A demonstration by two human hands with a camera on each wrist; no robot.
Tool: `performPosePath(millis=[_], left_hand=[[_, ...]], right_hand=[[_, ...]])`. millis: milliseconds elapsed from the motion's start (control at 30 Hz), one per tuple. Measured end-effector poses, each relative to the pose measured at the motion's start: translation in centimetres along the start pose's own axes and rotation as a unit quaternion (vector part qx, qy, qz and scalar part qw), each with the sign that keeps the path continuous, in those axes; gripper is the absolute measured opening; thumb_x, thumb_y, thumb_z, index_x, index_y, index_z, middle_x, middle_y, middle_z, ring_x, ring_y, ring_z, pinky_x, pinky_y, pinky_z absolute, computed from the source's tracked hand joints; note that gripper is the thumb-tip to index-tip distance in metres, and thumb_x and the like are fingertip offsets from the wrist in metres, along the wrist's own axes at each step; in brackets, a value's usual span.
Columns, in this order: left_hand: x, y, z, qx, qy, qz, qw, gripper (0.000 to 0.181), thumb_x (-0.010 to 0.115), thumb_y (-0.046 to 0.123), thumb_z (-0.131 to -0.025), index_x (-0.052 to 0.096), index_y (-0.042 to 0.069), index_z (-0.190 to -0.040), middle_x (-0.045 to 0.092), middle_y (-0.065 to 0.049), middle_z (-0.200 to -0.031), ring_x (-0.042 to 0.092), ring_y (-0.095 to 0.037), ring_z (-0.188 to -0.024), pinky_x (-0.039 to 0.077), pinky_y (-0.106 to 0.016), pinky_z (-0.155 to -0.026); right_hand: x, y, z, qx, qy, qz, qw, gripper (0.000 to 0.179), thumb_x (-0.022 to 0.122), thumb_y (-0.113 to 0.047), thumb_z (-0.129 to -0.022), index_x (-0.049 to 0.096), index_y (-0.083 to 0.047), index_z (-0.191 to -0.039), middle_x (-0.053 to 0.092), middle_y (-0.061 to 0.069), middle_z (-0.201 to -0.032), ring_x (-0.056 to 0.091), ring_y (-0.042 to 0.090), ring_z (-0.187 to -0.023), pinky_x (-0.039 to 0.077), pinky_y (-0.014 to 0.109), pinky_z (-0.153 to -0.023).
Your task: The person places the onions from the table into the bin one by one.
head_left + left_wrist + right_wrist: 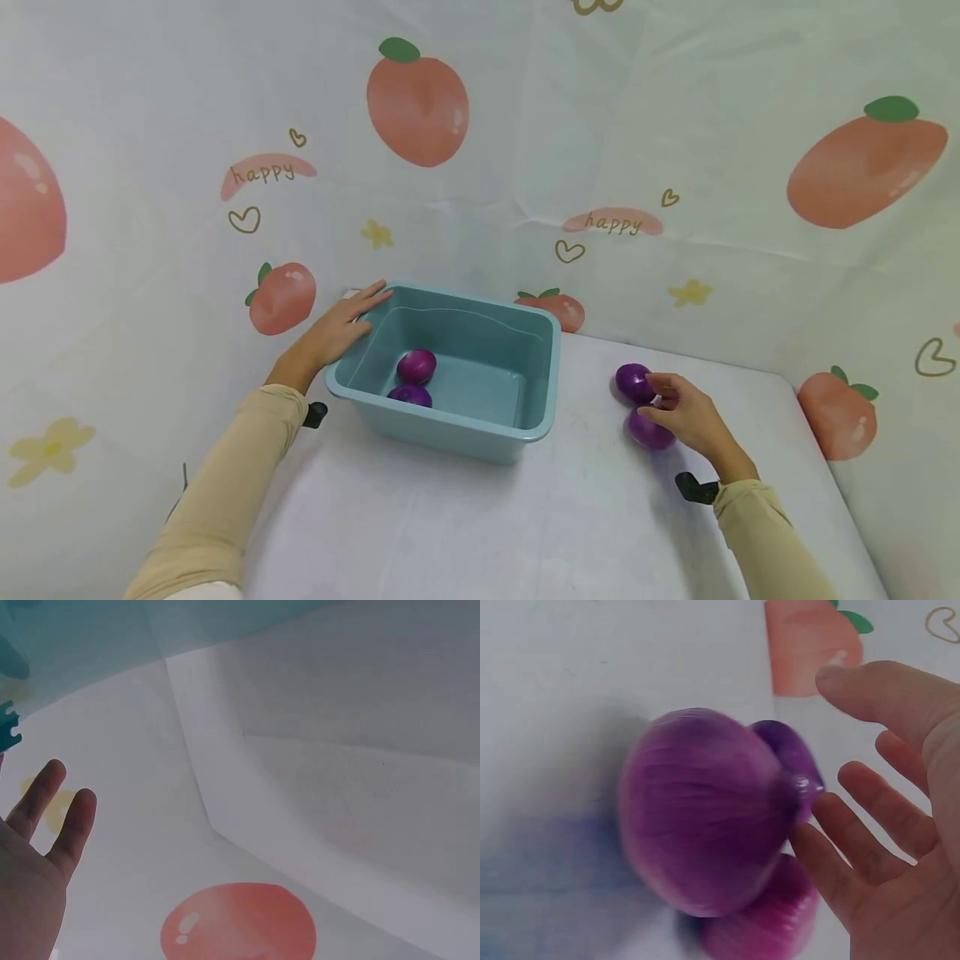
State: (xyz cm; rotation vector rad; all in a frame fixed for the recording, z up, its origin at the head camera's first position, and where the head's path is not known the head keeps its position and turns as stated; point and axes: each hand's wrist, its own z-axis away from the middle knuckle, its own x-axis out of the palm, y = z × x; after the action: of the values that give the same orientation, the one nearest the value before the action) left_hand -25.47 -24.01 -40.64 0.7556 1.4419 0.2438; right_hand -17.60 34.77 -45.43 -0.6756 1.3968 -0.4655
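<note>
My left hand point(341, 329) rests over the left rim of a teal plastic tub point(442, 429), its fingers extended along the edge. Two purple onions lie inside the tub: one pinkish onion point(417, 367) and a darker onion point(410, 395), partly hidden by the front wall. To the right, my right hand point(690, 415) hovers at a dark purple onion point(633, 382) and a nearer onion point(651, 429) on the table, thumb and fingers spread apart. In the right wrist view a large onion point(701, 814) sits beside the fingertips, with a pink one point(769, 922) partly behind it.
A white cover lies over the table point(450, 533). Behind it hangs a pale curtain point(510, 125) printed with peaches, hearts and flowers. The tub's back edge stands close to that curtain. Black wrist mounts sit under both forearms.
</note>
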Motion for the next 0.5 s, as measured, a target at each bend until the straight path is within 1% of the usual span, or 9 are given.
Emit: performPosePath(millis=[133,233,367,500], left_hand=[[0.0,0.1,0.1,0.003,-0.001,0.004,1.0,0.066,0.038,0.017,-0.096,0.034,0.028,-0.16,0.017,0.007,-0.173,0.019,-0.039,-0.159,0.03,-0.073,-0.116],[0.0,0.1,0.1,0.006,-0.001,0.005,1.0,0.066,0.038,0.017,-0.095,0.034,0.027,-0.16,0.017,0.007,-0.173,0.019,-0.039,-0.159,0.03,-0.073,-0.116],[0.1,0.1,0.0,0.006,0.0,0.004,1.0,0.066,0.039,0.016,-0.095,0.034,0.027,-0.16,0.018,0.007,-0.173,0.019,-0.039,-0.159,0.029,-0.073,-0.116],[0.0,0.1,0.0,0.004,0.001,0.002,1.0,0.066,0.04,0.016,-0.095,0.034,0.027,-0.16,0.018,0.006,-0.173,0.019,-0.04,-0.158,0.029,-0.074,-0.115]], right_hand=[[0.8,0.6,0.2,-0.004,0.005,-0.003,1.0,0.061,0.076,-0.022,-0.091,0.051,0.002,-0.142,0.056,0.032,-0.141,0.061,0.049,-0.125,0.051,0.057,-0.104],[1.5,1.1,0.3,-0.009,0.013,-0.003,0.9999,0.058,0.075,-0.018,-0.092,0.053,0.003,-0.14,0.058,0.031,-0.14,0.061,0.049,-0.125,0.05,0.055,-0.104],[2.5,1.4,0.4,-0.011,0.026,-0.001,0.9996,0.055,0.075,-0.017,-0.091,0.055,0.004,-0.138,0.061,0.029,-0.138,0.061,0.047,-0.126,0.051,0.053,-0.105],[3.4,1.6,0.5,0.003,0.039,0.018,0.9991,0.054,0.076,-0.022,-0.091,0.058,0.002,-0.136,0.062,0.028,-0.138,0.056,0.049,-0.13,0.045,0.06,-0.109]])
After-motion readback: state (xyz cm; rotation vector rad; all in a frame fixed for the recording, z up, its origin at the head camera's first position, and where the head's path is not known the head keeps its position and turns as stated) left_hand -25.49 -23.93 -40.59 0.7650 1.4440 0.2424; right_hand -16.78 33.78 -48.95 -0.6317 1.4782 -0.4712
